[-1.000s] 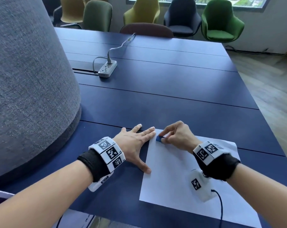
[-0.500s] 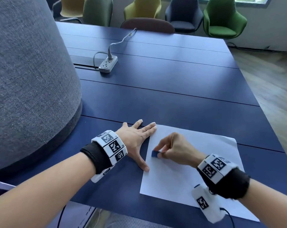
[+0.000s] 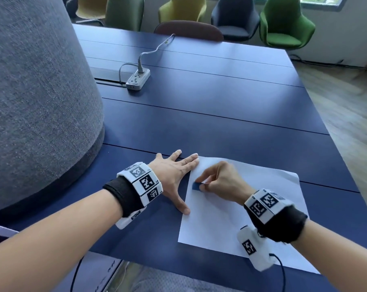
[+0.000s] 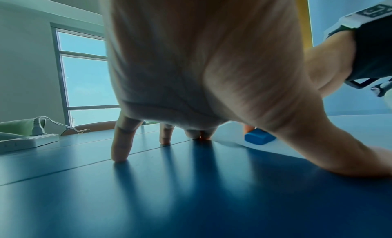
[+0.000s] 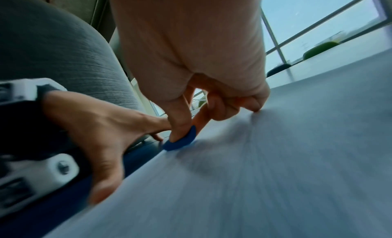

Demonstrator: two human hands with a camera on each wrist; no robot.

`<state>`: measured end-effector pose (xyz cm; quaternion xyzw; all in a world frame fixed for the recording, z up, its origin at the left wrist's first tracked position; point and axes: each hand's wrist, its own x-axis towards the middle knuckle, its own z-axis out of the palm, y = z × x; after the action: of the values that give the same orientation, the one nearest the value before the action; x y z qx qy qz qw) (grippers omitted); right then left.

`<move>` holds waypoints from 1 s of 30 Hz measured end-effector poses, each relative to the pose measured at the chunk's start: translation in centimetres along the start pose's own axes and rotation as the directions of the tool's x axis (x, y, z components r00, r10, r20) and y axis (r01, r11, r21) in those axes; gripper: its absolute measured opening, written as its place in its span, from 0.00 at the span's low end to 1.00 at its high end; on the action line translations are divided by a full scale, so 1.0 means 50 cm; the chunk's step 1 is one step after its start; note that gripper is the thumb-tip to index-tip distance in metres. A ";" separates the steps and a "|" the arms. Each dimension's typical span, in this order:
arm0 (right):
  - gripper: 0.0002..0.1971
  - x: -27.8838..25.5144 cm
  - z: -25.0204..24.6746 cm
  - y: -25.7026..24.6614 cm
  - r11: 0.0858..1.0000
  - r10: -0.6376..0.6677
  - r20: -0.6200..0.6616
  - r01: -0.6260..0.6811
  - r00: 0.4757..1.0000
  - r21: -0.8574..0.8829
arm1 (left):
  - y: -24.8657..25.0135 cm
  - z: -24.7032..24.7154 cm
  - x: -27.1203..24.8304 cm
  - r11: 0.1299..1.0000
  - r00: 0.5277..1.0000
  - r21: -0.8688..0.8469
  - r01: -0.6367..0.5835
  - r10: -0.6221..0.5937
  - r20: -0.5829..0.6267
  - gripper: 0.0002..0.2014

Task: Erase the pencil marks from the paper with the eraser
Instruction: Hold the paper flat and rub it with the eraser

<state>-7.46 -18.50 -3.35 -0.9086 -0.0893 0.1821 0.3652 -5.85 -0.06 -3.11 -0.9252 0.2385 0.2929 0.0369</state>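
A white sheet of paper (image 3: 231, 213) lies on the dark blue table (image 3: 220, 127) in front of me. My right hand (image 3: 218, 182) pinches a small blue eraser (image 3: 196, 186) between thumb and fingers and presses it on the paper close to its left edge. The same eraser (image 5: 182, 141) shows in the right wrist view, and again as the eraser (image 4: 257, 138) in the left wrist view. My left hand (image 3: 174, 173) lies flat with spread fingers, fingertips and thumb holding down the sheet's left edge. No pencil marks are visible on the paper.
A large grey fabric-covered cylinder (image 3: 35, 98) stands on the table at the left. A white power strip (image 3: 138, 79) with its cable lies further back. Several chairs (image 3: 285, 24) line the far side. The table's right edge drops to a wooden floor (image 3: 351, 114).
My right hand has drawn the eraser from the paper's top left corner down along the left edge toward me. The left hand has stayed pressed in place.
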 end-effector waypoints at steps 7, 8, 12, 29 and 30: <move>0.09 -0.025 0.010 0.007 0.999 -0.035 0.118 0.034 0.992 0.010 | -0.004 0.003 0.003 1.000 1.000 -0.002 -0.003 0.003 0.002 0.71; 0.09 -0.019 0.009 0.008 0.999 -0.028 0.052 0.026 0.998 0.027 | -0.004 0.002 0.003 1.000 1.000 -0.005 -0.001 0.001 0.005 0.72; 0.08 -0.040 0.013 0.008 0.999 -0.045 0.206 0.050 0.978 -0.020 | -0.004 0.002 0.003 1.000 1.000 -0.006 0.002 -0.002 0.007 0.71; 0.08 -0.025 0.028 0.006 0.997 -0.079 0.098 0.079 0.992 0.001 | -0.002 0.009 -0.013 1.000 0.998 -0.006 0.005 -0.005 -0.056 0.70; 0.08 -0.027 0.028 0.005 0.996 -0.086 0.105 0.086 0.991 0.003 | 0.001 0.017 -0.021 1.000 0.996 0.016 -0.010 0.012 -0.091 0.69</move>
<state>-9.24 -18.18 -4.12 -0.8933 -0.1475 0.2137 0.3668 -7.05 0.53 -3.23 -0.9359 0.2475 0.2485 0.0317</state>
